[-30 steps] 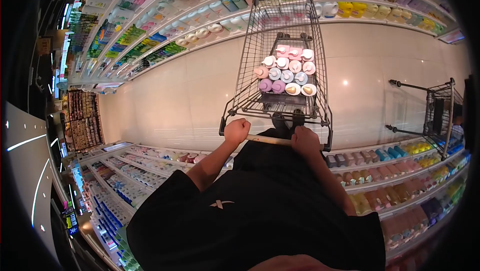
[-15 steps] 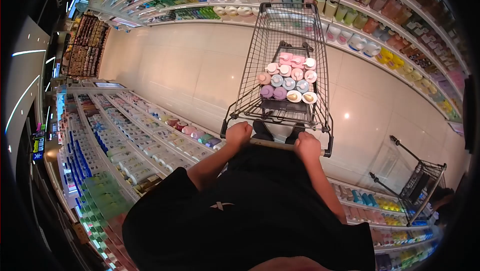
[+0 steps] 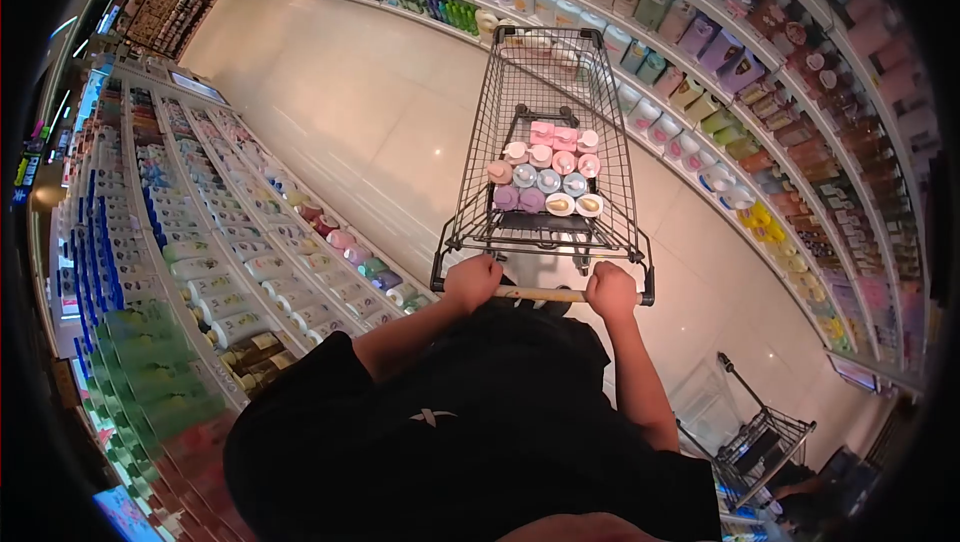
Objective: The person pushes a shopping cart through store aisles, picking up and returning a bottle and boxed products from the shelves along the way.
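Both of my hands are closed around the light-coloured handle of a black wire shopping cart. My left hand grips it near the left end, and my right hand near the right end. Inside the basket, several pump bottles stand upright in rows at the end nearer me. Pink bottles are at the far side of the group, pale blue bottles in the middle. Purple bottles and white-topped bottles with gold pumps are closest to me.
Shelves of bottles curve along the far and right side. Another shelf unit full of bottles runs along the left. A second cart stands at the lower right, with part of a person beside it. Pale floor tiles run between the shelves.
The cart and my hands have turned relative to the aisle, and the right-hand shelves look closer. The second cart now appears lower and further left. My grip on the handle is unchanged.
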A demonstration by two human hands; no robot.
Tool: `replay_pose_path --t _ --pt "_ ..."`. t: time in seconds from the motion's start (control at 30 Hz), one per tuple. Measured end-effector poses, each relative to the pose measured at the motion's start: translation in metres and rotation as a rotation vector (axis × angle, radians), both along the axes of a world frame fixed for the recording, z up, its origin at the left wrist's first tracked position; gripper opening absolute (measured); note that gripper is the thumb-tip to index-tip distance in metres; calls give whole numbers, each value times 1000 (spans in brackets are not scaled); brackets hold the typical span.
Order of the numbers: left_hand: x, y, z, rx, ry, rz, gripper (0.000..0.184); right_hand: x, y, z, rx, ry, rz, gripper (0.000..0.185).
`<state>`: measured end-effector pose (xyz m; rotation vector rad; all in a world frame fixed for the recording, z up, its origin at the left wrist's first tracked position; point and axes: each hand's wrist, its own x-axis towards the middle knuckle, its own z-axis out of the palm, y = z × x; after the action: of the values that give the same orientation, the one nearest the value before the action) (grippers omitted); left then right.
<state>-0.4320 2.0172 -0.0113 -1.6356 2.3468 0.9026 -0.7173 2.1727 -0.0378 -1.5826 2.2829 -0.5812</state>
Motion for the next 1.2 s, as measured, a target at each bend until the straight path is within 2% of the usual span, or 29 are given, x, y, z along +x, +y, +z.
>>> replay_pose_path --t 0.13,0.27,0.33,0.5,0.53,0.73,0.77,0.83,1.2 --pt "-14 -20 -2 -27 71 81 42 -31 -47 -1 31 6 65 13" --pt "-23 -44 2 13 87 47 49 -50 -96 1 71 55 120 12" --pt "-37 -63 2 34 89 31 51 -69 -130 4 184 64 155 14" --pt "-17 -92 -8 -6 162 98 43 -60 -193 5 229 120 226 20" --pt "-50 -111 -1 15 136 106 43 -94 -215 4 252 88 235 20" --pt "-28 -160 3 -32 183 196 42 -78 -293 3 340 154 289 23" --pt "-46 -176 6 -6 164 202 42 -95 -313 -2 352 134 299 23" --pt "-41 -192 0 10 162 234 41 -90 -339 -4 261 127 330 21" --pt "-39 -298 -7 5 99 368 43 -80 -496 0 220 98 429 20"
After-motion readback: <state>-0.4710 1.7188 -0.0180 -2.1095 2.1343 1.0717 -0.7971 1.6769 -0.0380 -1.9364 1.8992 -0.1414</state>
